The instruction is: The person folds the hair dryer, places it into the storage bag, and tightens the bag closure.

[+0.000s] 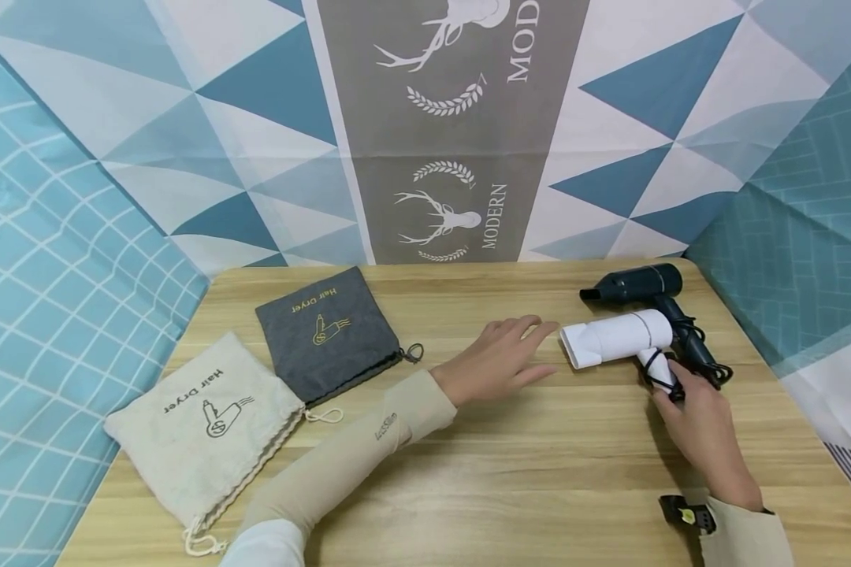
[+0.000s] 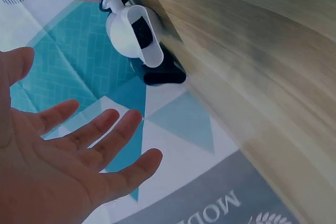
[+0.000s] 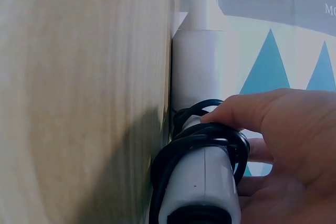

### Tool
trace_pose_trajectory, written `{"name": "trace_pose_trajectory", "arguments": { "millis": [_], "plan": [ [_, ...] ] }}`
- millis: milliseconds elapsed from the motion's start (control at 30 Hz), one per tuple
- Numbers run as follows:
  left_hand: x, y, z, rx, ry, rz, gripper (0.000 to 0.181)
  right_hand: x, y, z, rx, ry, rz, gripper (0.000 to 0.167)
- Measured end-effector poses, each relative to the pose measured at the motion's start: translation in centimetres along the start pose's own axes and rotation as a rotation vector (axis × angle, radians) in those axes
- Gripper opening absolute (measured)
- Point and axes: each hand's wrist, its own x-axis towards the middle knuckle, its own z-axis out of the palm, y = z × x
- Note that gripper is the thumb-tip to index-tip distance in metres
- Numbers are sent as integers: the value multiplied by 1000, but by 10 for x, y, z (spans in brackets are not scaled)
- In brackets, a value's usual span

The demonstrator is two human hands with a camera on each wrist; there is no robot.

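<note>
A white hair dryer (image 1: 617,337) lies on its side at the right of the table, its flat nozzle pointing left. Its handle, wound with a black cord (image 3: 199,140), is gripped by my right hand (image 1: 702,421), thumb and fingers around it in the right wrist view. My left hand (image 1: 499,358) hovers just left of the nozzle, fingers spread and apart from it; the left wrist view shows the palm bare. Right behind the white one lies a black hair dryer (image 1: 634,285), with its cord wrapped about its handle.
A dark grey drawstring pouch (image 1: 326,331) and a cream drawstring pouch (image 1: 206,425), both printed "Hair Dryer", lie on the left of the wooden table (image 1: 510,488). Patterned cloth walls (image 1: 269,102) rise behind and beside the table.
</note>
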Motion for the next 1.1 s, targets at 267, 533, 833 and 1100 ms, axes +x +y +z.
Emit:
{"name": "trace_pose_trajectory", "arguments": {
  "millis": [267,533,833,1100],
  "plan": [
    [28,0,12,-61,-80,-46,63,4,-4,3,32,-26,-29,47],
    [64,7,31,-140,-131,-107,63,4,-1,1,34,-41,-37,47],
    [112,31,54,-268,-207,-269,65,1,6,-4,8,-62,-55,46],
    [119,34,79,-70,-125,-226,74,2,2,5,9,-62,-64,46]
  ]
}}
